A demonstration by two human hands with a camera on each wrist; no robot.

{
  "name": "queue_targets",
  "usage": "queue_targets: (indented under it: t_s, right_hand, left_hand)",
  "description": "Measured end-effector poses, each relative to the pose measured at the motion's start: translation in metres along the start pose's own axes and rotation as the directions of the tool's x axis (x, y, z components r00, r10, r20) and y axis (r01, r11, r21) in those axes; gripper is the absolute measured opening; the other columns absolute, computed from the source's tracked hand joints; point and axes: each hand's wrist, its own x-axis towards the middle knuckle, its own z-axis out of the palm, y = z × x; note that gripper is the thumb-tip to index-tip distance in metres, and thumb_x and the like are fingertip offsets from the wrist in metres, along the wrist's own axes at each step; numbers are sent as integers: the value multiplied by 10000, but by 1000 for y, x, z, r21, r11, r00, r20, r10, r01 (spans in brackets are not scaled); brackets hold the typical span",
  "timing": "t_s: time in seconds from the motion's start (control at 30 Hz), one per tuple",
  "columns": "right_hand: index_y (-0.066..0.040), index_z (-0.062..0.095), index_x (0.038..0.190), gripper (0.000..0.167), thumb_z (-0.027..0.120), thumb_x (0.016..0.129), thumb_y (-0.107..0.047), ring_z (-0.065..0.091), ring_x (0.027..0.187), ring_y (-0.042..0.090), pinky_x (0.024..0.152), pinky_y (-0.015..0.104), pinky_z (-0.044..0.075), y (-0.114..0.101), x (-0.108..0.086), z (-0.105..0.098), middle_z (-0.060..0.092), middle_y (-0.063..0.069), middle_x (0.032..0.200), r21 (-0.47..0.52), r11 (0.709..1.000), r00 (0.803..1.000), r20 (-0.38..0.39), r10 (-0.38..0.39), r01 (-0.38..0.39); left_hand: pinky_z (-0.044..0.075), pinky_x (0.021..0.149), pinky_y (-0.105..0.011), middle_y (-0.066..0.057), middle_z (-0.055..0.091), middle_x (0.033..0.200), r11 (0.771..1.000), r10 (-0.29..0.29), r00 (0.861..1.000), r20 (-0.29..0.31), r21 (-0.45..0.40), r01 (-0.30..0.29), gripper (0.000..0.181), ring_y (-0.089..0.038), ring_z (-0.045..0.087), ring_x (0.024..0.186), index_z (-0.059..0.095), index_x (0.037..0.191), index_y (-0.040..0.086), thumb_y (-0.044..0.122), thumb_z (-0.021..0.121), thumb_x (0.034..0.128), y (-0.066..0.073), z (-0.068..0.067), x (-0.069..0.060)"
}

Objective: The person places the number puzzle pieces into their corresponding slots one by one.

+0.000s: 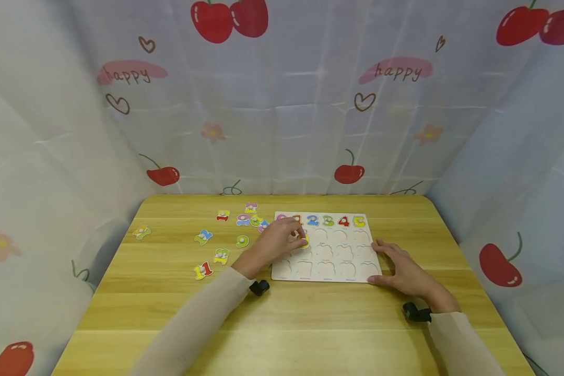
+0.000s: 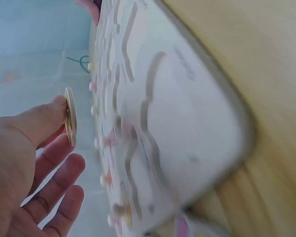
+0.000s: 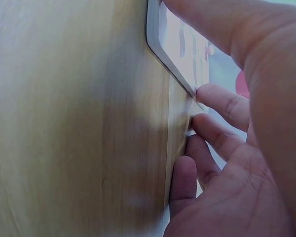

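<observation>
Presently at the placing stage, by the look of it. Clock read from the number board (image 1: 331,245), 12 at its far edge. Left hand (image 1: 277,241) in from 9 o'clock, thumb and finger clamped on a yellow-edged piece (image 1: 305,241); remaining fingers free. Piece hangs over the board at about 10 o'clock of centre. Left wrist view has it edge-on, apart from the surface; its number cannot be read, being mostly behind the fingers.

Right hand (image 1: 406,271) between 3 and 4 o'clock, thumb and index apart, touching the board's edge, seemingly steadying it. Grips nothing.

Far row, 11 to 1 o'clock, filled with knobbed numbers, blue two (image 1: 313,220) to yellow five (image 1: 359,221) plainly legible. Visible recesses nearer in look unfilled. Loose stock lies on the table (image 1: 310,324): green nine (image 1: 242,241) at 9 o'clock, eleven (image 1: 203,271) between 8 and 9.

Next move, in the observer's judgement, calls for matching outline to recess, turning the piece flat, lowering it, then letting go.
</observation>
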Motion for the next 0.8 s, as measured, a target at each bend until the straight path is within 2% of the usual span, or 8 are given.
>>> queue_targets:
  t_s: [0.2,0.37,0.57,0.8]
  right_hand:
    - [26,511,1706,1006,1005,936,-394,364,1637,645,1282,853,343,-1,1,0,357,348,1839,-6,1000,1000,3,1,-1]
    - [21,508,1710,1013,1000,938,-413,357,1643,645,1290,857,335,-2,1,0,352,343,1845,-4,1000,1000,4,5,-5]
    - [16,493,1722,1034,987,945,-454,332,1662,635,1310,853,311,0,2,1,329,325,1865,6,1000,1000,13,21,-21]
    - [17,496,1721,1035,987,943,-457,333,1662,633,1309,855,310,1,1,1,337,324,1862,12,1000,1000,8,23,-23]
  left_hand:
    - [597,888,-290,66,790,1049,999,-39,999,31,1,39,115,-144,691,971,844,1026,211,307,880,1078,8,18,30]
    - [583,910,-307,71,829,1100,998,-54,998,38,42,52,105,-142,661,991,861,1021,218,307,886,1069,10,31,48]
    - [599,987,-333,56,858,1125,996,-82,995,56,47,80,91,-159,688,1046,899,1033,209,298,907,1054,11,43,59]
    - [605,976,-345,61,829,1095,988,-102,994,45,118,96,145,-174,699,1062,903,1044,237,382,903,1052,13,48,63]
